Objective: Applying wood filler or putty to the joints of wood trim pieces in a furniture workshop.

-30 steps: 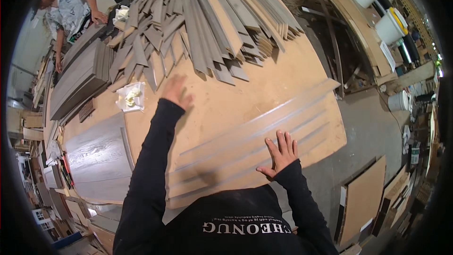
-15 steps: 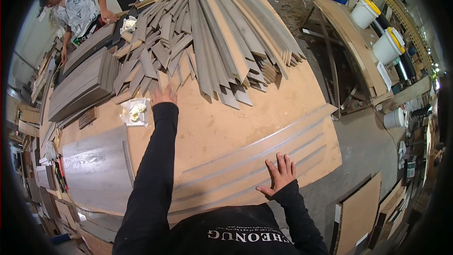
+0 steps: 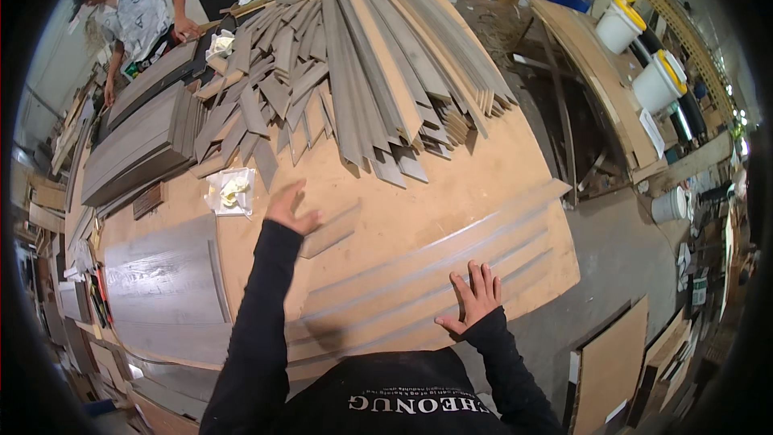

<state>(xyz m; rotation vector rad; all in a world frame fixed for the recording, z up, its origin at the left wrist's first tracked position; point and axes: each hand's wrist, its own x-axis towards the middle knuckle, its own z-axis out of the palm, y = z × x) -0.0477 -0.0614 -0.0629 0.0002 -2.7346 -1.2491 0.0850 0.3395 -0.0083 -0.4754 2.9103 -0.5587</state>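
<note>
My left hand reaches out over the plywood table, fingers apart, its palm at the left end of a short grey-brown strip lying flat on the board. My right hand lies flat with spread fingers on the long strips laid side by side along the table's near edge. Beyond my left hand a big fanned pile of long and short wood strips covers the far half of the table. Neither hand grips anything.
A white bag with yellowish contents lies left of my left hand. Grey panels and a stack of boards fill the left side. Another person works at the far left corner. White buckets stand at right.
My left hand has drawn back from the pile's edge toward me, and the short strip now lies under it. My right hand stays flat on the long strips.
</note>
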